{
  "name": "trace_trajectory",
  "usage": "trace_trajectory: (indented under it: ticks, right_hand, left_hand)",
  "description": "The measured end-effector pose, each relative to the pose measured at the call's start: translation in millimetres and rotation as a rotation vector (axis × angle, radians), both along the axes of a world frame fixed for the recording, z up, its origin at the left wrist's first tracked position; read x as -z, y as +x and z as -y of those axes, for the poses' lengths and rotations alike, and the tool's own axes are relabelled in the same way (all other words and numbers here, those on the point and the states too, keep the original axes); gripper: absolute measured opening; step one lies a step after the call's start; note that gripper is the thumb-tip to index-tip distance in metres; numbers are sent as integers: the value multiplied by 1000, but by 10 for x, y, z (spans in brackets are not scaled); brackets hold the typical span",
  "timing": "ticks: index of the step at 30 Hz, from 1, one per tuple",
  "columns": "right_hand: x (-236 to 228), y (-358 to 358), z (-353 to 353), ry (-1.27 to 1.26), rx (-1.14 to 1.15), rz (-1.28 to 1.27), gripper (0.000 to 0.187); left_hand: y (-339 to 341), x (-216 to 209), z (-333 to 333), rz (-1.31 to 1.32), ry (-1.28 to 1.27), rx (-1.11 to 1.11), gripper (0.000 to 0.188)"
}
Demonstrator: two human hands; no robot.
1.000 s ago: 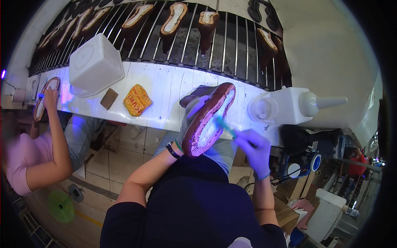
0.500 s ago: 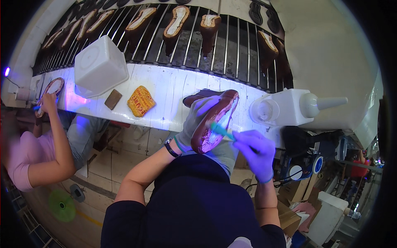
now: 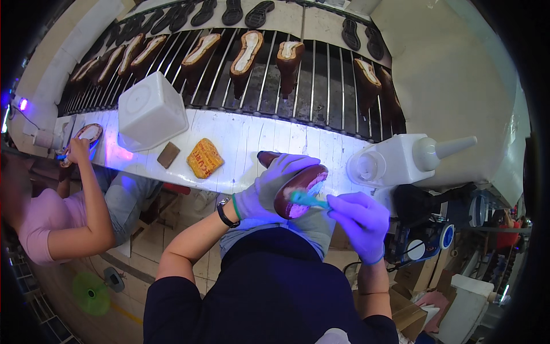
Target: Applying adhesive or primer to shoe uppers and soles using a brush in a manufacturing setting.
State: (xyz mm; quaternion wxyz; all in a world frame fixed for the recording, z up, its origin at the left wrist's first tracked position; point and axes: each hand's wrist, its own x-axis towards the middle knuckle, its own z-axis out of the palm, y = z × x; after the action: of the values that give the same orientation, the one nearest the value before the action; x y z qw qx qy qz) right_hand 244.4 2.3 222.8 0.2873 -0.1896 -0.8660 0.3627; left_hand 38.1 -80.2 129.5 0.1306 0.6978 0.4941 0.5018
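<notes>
My gloved left hand point(image 3: 274, 182) is wrapped round a dark brown shoe upper point(image 3: 286, 198), holding it tilted over the near edge of the white bench with its pale underside facing right. In my gloved right hand point(image 3: 360, 218) I pinch a brush with a green handle point(image 3: 311, 200). Its bristle end rests against the rim of the shoe's underside. A white squeeze bottle point(image 3: 401, 157) with a long nozzle lies to the right of my hands, and a small clear cup point(image 3: 366, 166) is set into its cut side.
Several shoe uppers, soles up, hang along a metal-bar conveyor point(image 3: 312, 86) behind the bench point(image 3: 240, 129). Black soles point(image 3: 259, 14) line its far side. A white container point(image 3: 152, 109), brown block point(image 3: 168, 155) and yellow packet point(image 3: 204, 159) lie to the left. A co-worker's arm point(image 3: 86, 195) handles another shoe.
The shoe in my left hand has turned and tipped, so less of its underside shows. My right hand with the brush has moved slightly lower. The whole view has shifted downward.
</notes>
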Motion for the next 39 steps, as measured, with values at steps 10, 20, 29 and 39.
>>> trace_trajectory:
  ticks: [10, 20, 29, 39]
  right_hand:
    - [-165, -22, -313, 31, 131, -45, 29]
    - [-453, -134, -432, 353, -155, 161, 27]
    - [-495, -163, -455, 308, -107, 219, 22]
    - [831, 880, -854, 152, 704, 580, 21]
  left_hand:
    - [-227, -212, -151, 563, -437, 363, 92]
    - [-430, -130, -344, 587, -562, 511, 83]
    - [-683, -12, -495, 343, -590, 341, 71]
    - [-851, 762, -270, 565, -524, -1, 60]
